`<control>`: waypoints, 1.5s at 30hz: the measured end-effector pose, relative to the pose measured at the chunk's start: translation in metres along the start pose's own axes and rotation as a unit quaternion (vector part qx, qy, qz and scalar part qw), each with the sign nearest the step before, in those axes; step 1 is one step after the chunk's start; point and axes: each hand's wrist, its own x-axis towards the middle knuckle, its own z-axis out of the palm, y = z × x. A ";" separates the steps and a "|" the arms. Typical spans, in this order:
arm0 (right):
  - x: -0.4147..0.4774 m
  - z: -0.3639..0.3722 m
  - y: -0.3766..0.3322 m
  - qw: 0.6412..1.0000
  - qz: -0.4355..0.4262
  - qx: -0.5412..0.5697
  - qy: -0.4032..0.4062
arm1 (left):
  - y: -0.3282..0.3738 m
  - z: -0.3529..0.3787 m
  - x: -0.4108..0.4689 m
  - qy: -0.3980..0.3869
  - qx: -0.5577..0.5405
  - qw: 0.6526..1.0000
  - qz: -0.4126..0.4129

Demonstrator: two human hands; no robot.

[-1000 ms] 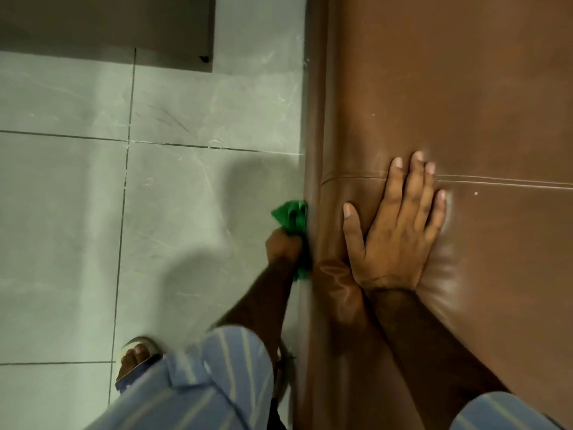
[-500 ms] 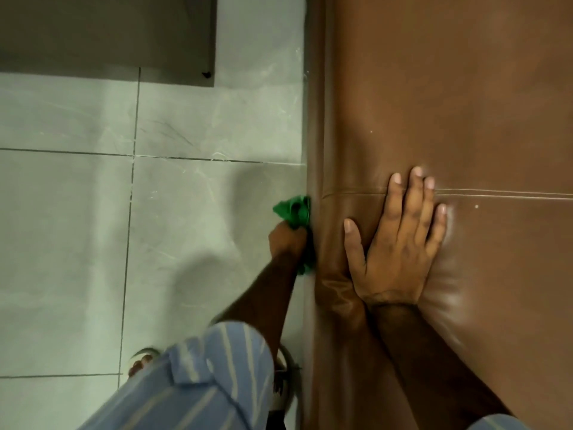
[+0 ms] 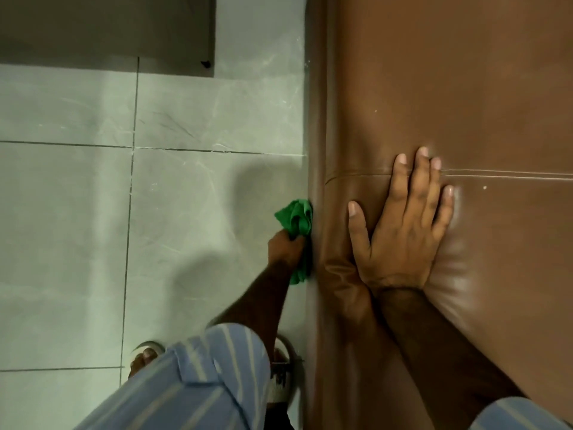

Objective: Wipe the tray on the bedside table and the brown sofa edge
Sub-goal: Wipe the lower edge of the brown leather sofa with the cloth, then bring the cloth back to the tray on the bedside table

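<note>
Here, left hand (image 3: 286, 248) grips green cloth (image 3: 297, 220) against sofa edge (image 3: 316, 181); right hand (image 3: 403, 231) splayed flat.

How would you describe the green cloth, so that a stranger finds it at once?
Find the brown sofa filling the right side, then follow its left edge down to the left hand. The green cloth is bunched in that hand, the only bright green thing against grey floor.

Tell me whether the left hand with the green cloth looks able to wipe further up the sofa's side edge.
Probably yes. The left hand presses the green cloth against the sofa edge, and nothing blocks the strip ahead. The right hand rests flat on top, clear of it.
</note>
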 end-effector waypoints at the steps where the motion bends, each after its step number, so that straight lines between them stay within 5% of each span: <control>1: 0.000 0.000 0.000 1.000 0.000 -0.001 0.002 | 0.012 0.000 0.009 0.004 0.003 1.000 0.005; 8: 0.002 -0.003 -0.001 1.000 0.002 -0.009 0.003 | -0.011 0.012 -0.051 0.055 -0.260 0.964 -0.002; 14: 0.001 -0.004 -0.001 1.000 0.004 -0.003 -0.003 | -0.036 0.002 -0.056 -0.018 0.003 1.000 -0.001; 18: 0.000 -0.002 -0.002 1.000 0.005 -0.002 0.001 | 0.001 0.015 -0.029 0.053 -0.036 0.998 0.012; 21: 0.001 -0.004 -0.003 1.000 0.005 -0.002 0.000 | -0.049 0.024 -0.074 0.078 -0.116 0.990 0.017; 27: 0.002 -0.011 -0.006 1.000 0.006 -0.002 -0.015 | -0.107 -0.003 -0.126 -0.021 -0.012 0.999 0.041; 34: -0.009 -0.039 -0.053 0.992 0.113 -0.007 -0.053 | -0.040 -0.127 -0.145 0.020 0.173 0.971 0.164; 39: 0.012 -0.098 -0.129 0.982 -0.096 0.025 -0.160 | 0.010 -0.265 -0.163 0.061 0.284 0.933 0.212; 45: 0.092 -0.176 -0.241 0.970 -0.104 0.096 -0.198 | 0.106 -0.407 -0.180 0.128 0.391 0.867 0.281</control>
